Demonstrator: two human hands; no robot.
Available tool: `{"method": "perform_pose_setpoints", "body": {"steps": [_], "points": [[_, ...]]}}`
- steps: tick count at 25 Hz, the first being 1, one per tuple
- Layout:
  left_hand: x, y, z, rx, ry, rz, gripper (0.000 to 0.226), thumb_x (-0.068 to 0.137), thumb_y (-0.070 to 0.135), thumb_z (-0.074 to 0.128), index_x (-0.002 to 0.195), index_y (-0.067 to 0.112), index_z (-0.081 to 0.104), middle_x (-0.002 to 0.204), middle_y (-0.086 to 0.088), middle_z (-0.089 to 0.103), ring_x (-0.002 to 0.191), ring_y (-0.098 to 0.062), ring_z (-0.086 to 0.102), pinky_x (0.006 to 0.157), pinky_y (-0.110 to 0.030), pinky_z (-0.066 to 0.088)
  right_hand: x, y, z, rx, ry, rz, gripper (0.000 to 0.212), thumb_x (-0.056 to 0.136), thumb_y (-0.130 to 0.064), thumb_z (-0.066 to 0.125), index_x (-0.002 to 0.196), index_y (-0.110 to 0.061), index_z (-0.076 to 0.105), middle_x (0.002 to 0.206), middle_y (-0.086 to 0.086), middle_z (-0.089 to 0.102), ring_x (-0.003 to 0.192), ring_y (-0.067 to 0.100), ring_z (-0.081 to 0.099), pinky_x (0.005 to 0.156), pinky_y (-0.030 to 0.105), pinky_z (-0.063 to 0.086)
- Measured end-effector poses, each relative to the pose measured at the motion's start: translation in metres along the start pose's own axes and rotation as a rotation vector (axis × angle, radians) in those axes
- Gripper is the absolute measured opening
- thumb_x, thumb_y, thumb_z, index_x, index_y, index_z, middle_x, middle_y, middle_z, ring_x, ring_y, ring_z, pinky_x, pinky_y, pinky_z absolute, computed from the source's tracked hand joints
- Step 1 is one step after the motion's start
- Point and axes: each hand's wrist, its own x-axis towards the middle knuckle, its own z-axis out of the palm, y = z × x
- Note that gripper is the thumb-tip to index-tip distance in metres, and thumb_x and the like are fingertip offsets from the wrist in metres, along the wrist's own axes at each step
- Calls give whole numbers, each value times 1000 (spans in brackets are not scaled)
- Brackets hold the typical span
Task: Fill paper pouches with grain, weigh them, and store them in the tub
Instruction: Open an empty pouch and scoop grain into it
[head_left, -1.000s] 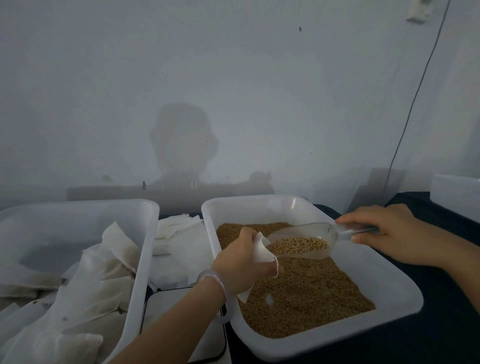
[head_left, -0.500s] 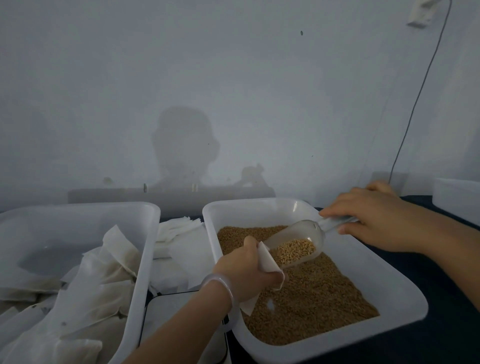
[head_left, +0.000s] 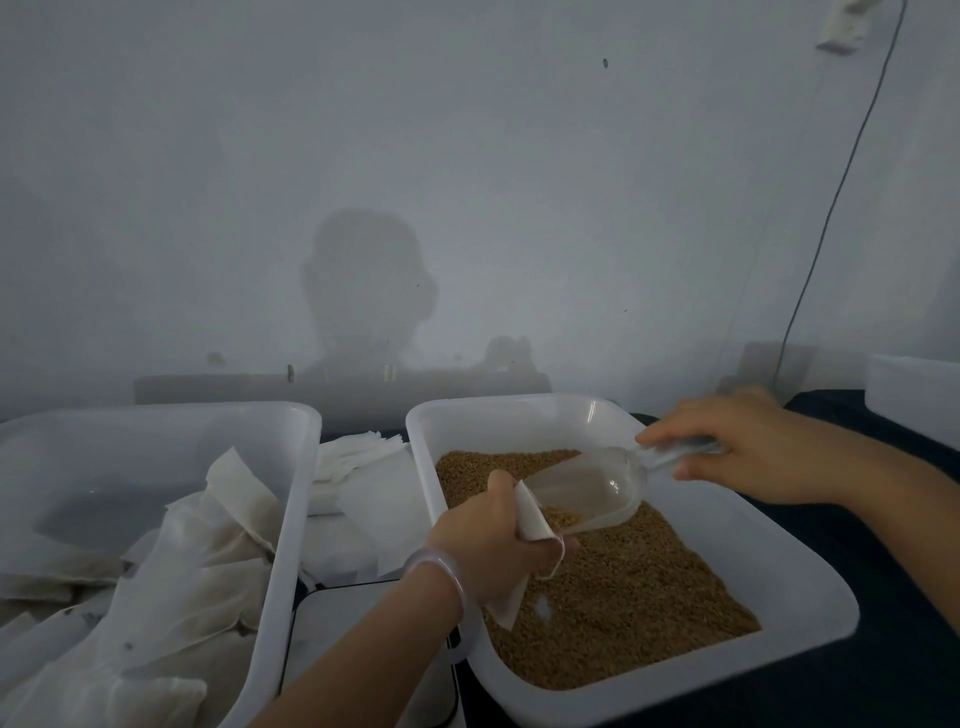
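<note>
My left hand (head_left: 485, 540) grips a white paper pouch (head_left: 530, 519) over the brown grain (head_left: 623, 597) in the right-hand white tub (head_left: 810, 592). My right hand (head_left: 737, 447) holds the handle of a clear plastic scoop (head_left: 587, 491), tilted down with its mouth at the pouch's opening. A little grain is left at the scoop's lip. On the left stands another white tub (head_left: 291, 499) with several filled pouches (head_left: 171, 587) in it.
A white scale (head_left: 353, 639) lies between the tubs under my left forearm. Empty white pouches (head_left: 358, 457) are stacked behind it. A white box (head_left: 914, 395) stands at the far right on the dark table (head_left: 893, 649). A cable hangs down the wall.
The scoop has tipped from level to steeply down at the pouch's mouth, and most of its grain has left it. My right hand rose and turned; my left hand stayed with the pouch.
</note>
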Motion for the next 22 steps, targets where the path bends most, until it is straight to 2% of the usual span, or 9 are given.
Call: {"method": "perform_pose_setpoints", "body": {"steps": [3, 6, 9, 12, 15, 18, 20, 22], "points": [[-1, 1, -1, 1, -2, -5, 60, 66, 72, 58, 96, 30, 29, 78, 18, 48, 64, 3, 47, 49, -15, 32, -7, 12, 20, 312, -81, 55, 35, 88, -21, 64, 111, -45, 54, 111, -26, 59, 106, -10, 53, 101, 22, 39], [-2, 1, 0, -51, 1, -22, 59, 65, 72, 59, 97, 30, 32, 79, 16, 52, 63, 3, 51, 48, -15, 34, -14, 25, 42, 452, -82, 82, 37, 86, -19, 66, 111, -44, 58, 111, -25, 64, 107, -11, 55, 94, 13, 40], [-4, 2, -1, -200, 77, -44, 55, 65, 71, 58, 96, 31, 36, 80, 13, 56, 64, 1, 55, 47, -11, 35, -19, 37, 56, 572, -14, 162, 35, 83, -19, 69, 108, -42, 61, 108, -26, 66, 105, -9, 57, 91, 13, 41], [-6, 2, -3, -466, 185, -54, 34, 75, 55, 61, 92, 29, 46, 84, 6, 64, 67, -5, 61, 51, -19, 45, -14, 41, 72, 462, 6, 253, 30, 85, -19, 69, 105, -39, 60, 103, -20, 64, 98, -5, 58, 82, 13, 44], [-10, 4, -6, -642, 231, 0, 10, 88, 30, 57, 85, 22, 52, 81, 11, 68, 67, -1, 61, 55, -16, 47, -3, 34, 98, 197, -104, 294, 20, 87, -27, 65, 104, -38, 61, 101, -16, 61, 93, -1, 56, 87, 23, 47], [-14, 13, -17, -716, 248, 37, 13, 93, 19, 50, 82, 17, 56, 70, 9, 64, 63, -3, 58, 56, -19, 48, 1, 25, 115, 184, -192, 340, 28, 86, -24, 66, 109, -37, 58, 110, -15, 57, 98, 0, 53, 89, 20, 45], [-17, 24, -32, -737, 227, 92, 16, 96, 19, 48, 83, 14, 56, 67, 10, 65, 56, 0, 55, 52, -16, 46, 3, 22, 117, 170, -252, 348, 37, 82, -27, 71, 114, -38, 56, 115, -15, 54, 98, 1, 51, 90, 19, 43], [-19, 37, -51, -808, 202, 126, 18, 96, 22, 48, 88, 8, 58, 69, 14, 68, 57, 3, 57, 51, -13, 46, 7, 12, 109, 211, -177, 341, 46, 79, -37, 73, 121, -38, 54, 115, -21, 49, 102, 1, 51, 91, 18, 42]]}}
